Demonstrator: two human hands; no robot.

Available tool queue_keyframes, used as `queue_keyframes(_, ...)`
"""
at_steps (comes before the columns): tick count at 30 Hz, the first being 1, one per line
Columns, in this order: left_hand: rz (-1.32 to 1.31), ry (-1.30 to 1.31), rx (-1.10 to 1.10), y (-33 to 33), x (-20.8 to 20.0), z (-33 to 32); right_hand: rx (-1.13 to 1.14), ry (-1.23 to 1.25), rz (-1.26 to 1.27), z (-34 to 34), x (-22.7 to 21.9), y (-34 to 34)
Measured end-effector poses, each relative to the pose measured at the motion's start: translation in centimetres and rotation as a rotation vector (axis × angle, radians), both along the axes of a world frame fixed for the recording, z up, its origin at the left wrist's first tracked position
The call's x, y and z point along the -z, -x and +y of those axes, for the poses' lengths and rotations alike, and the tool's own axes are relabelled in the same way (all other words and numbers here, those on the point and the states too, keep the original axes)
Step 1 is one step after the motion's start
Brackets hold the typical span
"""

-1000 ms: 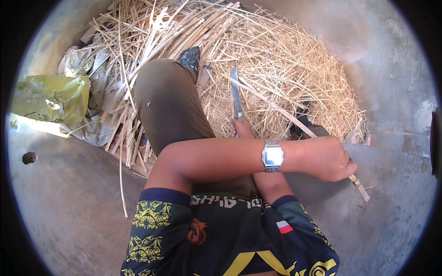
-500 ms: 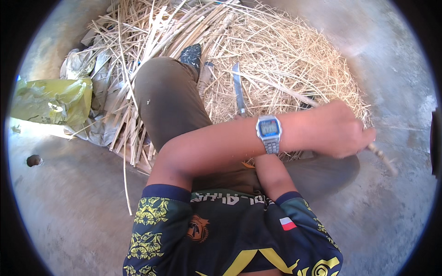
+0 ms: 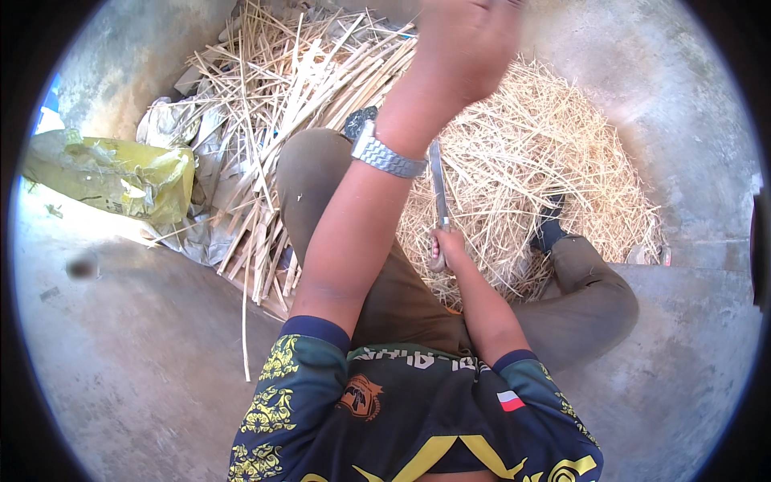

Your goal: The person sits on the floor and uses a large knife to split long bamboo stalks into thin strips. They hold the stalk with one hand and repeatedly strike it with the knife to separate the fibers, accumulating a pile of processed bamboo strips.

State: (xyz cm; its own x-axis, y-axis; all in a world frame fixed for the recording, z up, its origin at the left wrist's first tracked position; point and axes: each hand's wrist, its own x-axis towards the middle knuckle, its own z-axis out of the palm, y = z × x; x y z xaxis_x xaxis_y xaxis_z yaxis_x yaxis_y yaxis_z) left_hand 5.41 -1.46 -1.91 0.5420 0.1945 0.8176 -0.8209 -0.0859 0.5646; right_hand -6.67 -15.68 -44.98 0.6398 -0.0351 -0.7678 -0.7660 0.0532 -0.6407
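Note:
At the top edge of the view my left hand [image 3: 472, 44] is raised high, a steel watch on its wrist. Motion smears it, and its fingers are mostly cut off, so anything in them is hidden. Nearer my body, my right hand [image 3: 450, 247] is closed round the handle of a long knife [image 3: 439, 189]. The narrow blade points away from me over the heap of straw-like shavings [image 3: 562, 128]. Part of the blade's far end is beside my left forearm. Split pale strips [image 3: 321, 80], perhaps bamboo or cane, lie piled beyond my left knee.
A yellow translucent sack [image 3: 152, 181] lies at the left beside crumpled grey sheeting [image 3: 213, 161]. My folded legs [image 3: 321, 173] frame the near side of the heap. A curved concrete wall [image 3: 675, 120] rises at the right, and a round hole [image 3: 82, 267] shows at the lower left.
My left hand has swung from the right side up to the top middle; the thin strip it held is no longer visible. My right hand, earlier hidden behind the left forearm, now shows on the knife.

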Motion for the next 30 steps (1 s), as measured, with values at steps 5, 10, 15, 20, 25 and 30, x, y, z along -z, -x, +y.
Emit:
queue_keyframes(5, -0.05, 0.222, 0.105, -3.3, 1.6, 3.0, -0.033, 0.048, -0.03, 0.1, -0.3, -0.1)
queue_keyframes(10, 0.019, 0.299, 0.211, -3.2, 1.6, 4.5, -0.027, 0.289, -0.059, 1.2, -2.1, -0.8)
queue_keyframes(15, 0.183, 0.435, 0.188, -4.4, 1.3, 4.8, -0.052, 0.49, -0.407, 2.4, -5.7, -1.7)
queue_keyframes(20, 0.136, 0.425, 0.15, -5.5, 1.2, 6.6, 0.052, 0.356, -0.614, 5.1, -9.9, -2.3)
queue_keyframes(25, 0.116, 0.528, 0.339, -6.1, 1.4, 5.3, -0.039, 0.2, -0.407, 5.5, -6.3, -1.1)
queue_keyframes(30, 0.065, 0.605, 0.641, -6.0, 1.2, 6.4, -0.148, 0.36, -0.317, 5.1, -7.9, -1.5)
